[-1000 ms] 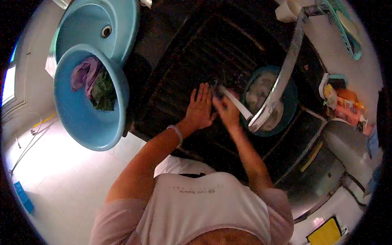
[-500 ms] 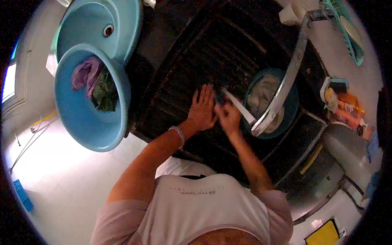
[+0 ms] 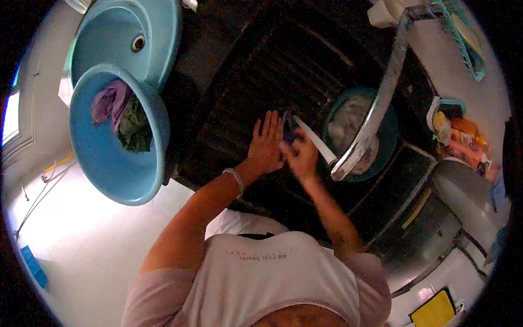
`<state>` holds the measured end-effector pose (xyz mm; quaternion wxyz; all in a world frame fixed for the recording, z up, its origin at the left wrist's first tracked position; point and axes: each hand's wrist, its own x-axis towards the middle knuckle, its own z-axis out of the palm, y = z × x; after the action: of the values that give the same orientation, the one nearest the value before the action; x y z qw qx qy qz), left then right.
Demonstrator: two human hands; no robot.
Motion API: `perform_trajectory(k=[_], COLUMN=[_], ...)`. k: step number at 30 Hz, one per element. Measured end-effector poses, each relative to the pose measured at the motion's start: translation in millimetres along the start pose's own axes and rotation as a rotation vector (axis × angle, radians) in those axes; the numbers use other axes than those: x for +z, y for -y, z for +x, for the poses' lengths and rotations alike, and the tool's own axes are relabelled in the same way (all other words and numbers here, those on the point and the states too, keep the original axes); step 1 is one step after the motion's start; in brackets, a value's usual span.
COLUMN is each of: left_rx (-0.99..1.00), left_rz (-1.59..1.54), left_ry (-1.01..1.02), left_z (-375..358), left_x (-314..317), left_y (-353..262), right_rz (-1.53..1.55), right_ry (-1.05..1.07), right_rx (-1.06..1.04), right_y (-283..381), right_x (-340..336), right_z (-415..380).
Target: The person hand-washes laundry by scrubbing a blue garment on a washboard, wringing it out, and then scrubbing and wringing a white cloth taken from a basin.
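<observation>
Scrubbing goes on: the right hand [image 3: 301,154] grips a white-handled brush [image 3: 315,140] and has shifted slightly back over the dark cloth [image 3: 287,136], which the spread left hand [image 3: 267,144] still presses onto the ribbed washboard [image 3: 245,103].

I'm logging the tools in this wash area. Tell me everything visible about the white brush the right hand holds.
The brush shows a long, flat white handle, plastic by its look, slanting from the right hand out toward the curved metal tap. Its head points at the dark ribbed washboard, beside the flat left hand. The bristles are hidden.
</observation>
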<state>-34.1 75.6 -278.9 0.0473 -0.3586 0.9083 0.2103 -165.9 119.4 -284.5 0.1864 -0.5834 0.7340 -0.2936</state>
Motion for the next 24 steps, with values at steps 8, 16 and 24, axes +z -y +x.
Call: perform_trajectory(k=[8,16,24], left_rx=[-0.023,-0.016,-0.032], left_rz=[-0.059,-0.039,-0.079], left_ry=[-0.013,0.048,-0.024], left_z=[3,4,3], left_x=[5,-5,-3], left_y=[-2,-1,-4], right_rz=[-0.431,0.077,-0.271], right_ry=[-0.222,-0.039,-0.269], right_rx=[0.179,-0.120,-0.034], right_y=[-31,10,-56], right_x=[44,-1,40], right_z=[108,-16,114])
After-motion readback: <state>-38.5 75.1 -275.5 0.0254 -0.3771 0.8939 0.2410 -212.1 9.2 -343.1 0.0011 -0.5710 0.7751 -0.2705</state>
